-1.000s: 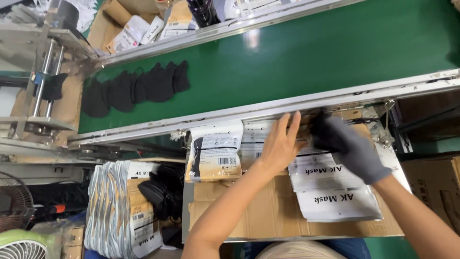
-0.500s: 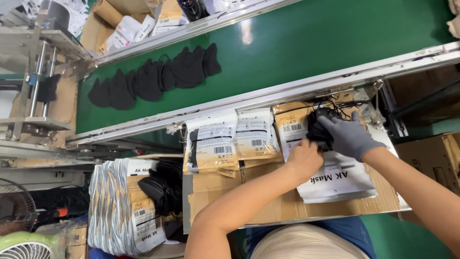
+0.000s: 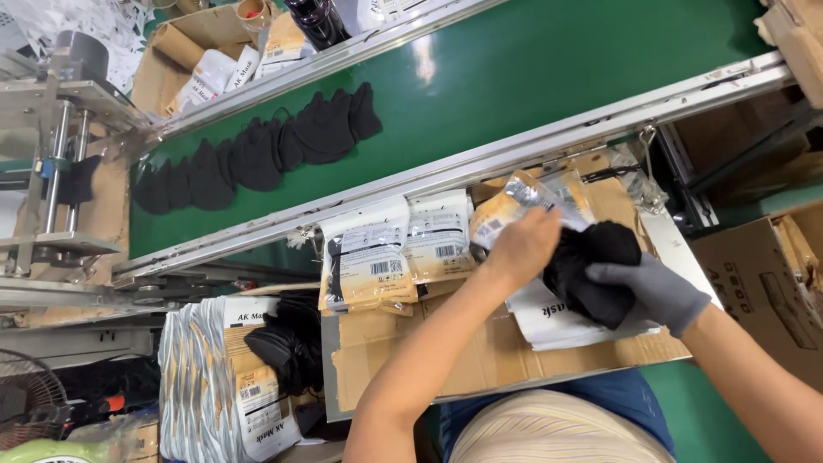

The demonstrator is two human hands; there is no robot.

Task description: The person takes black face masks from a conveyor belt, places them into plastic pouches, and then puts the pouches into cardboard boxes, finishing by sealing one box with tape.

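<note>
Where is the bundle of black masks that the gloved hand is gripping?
In the head view, the bundle of black masks sits right of centre, held by the gloved right hand over the white pouch on the cardboard-covered bench, just below the green conveyor.

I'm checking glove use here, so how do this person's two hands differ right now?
The right hand wears a grey glove; the left hand is bare. The right has its grip on a bundle of black masks; the left rests on top of a foil pouch beside them. Both work over the cardboard-covered bench.
</note>
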